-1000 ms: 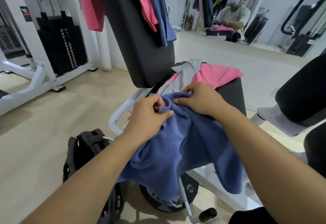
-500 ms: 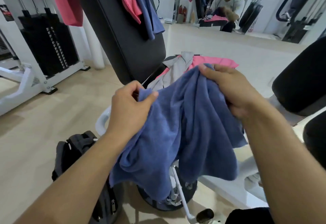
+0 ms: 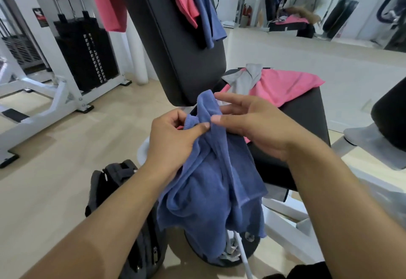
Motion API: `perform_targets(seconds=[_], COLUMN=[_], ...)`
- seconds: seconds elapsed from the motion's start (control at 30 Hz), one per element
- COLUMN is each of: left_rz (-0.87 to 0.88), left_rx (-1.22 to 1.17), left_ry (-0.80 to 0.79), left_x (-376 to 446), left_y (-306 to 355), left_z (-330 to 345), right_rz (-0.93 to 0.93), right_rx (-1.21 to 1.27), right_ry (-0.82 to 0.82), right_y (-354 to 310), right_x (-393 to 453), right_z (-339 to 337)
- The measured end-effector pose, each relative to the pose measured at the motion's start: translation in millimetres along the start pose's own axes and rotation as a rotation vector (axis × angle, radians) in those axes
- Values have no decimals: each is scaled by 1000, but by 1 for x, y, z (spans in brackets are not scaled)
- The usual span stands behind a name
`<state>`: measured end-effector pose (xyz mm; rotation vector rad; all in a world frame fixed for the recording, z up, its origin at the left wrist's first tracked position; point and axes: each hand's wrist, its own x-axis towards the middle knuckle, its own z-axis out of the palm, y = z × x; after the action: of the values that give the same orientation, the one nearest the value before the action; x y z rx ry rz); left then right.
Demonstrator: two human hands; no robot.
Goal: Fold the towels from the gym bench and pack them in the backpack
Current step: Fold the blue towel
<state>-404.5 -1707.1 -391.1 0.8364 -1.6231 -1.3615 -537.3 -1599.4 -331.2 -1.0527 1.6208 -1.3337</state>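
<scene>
From my seat at the far end of the feed, the gym bench (image 3: 303,111) fills the middle and the 1 o'clock part of the view, its black backrest rising towards 12 o'clock with a pink cloth and a blue cloth (image 3: 204,12) draped over its top. On the seat at 1 o'clock lies a pink towel (image 3: 283,85) with a grey towel (image 3: 246,78) crumpled on its near-left edge. The blue towel (image 3: 211,182) hangs bunched at the centre, off the bench, its lower folds drooping towards 6 o'clock in front of the bench frame. The backpack (image 3: 123,182) stands on the wooden floor at 7 o'clock, just beside the hanging towel and partly hidden by my left forearm. My left hand (image 3: 173,140) grips the towel's top, thumb pressed on the cloth and fingers curled behind it. My right hand (image 3: 252,122) meets it from 3 o'clock: thumb and a finger pinch the upper fold, the remaining fingers loosely spread.
</scene>
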Motion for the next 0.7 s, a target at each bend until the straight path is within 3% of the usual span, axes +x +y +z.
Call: perform_targets(seconds=[0.1,0.2,0.3,0.4,0.53,0.6,0.7], left_rz=[-20,-26,-54,-103,-80,-101,-113], left_rx=[4,21,29,-16,27,17,40], left_ry=[34,30,-14,-34,-47,-100,-165], left_x=[4,3,3,4,0,-3,-5], left_y=[-4,-4,-2,2,4,6,8], left_z=[2,5,7,4,2,1,-4], right_rz=[21,91,100,68,-166,-136,-10], right_rx=[-496,-883,-746,-385,-643,-743,-930], right_ry=[133,54,75,326,755,700,354], right_y=[-7,-6,2,-5,-10,-1,8], right_x=[-15,-26,-23,-21,-23,-17,-13], right_z=[0,8,5,-21,-48,-45,-35])
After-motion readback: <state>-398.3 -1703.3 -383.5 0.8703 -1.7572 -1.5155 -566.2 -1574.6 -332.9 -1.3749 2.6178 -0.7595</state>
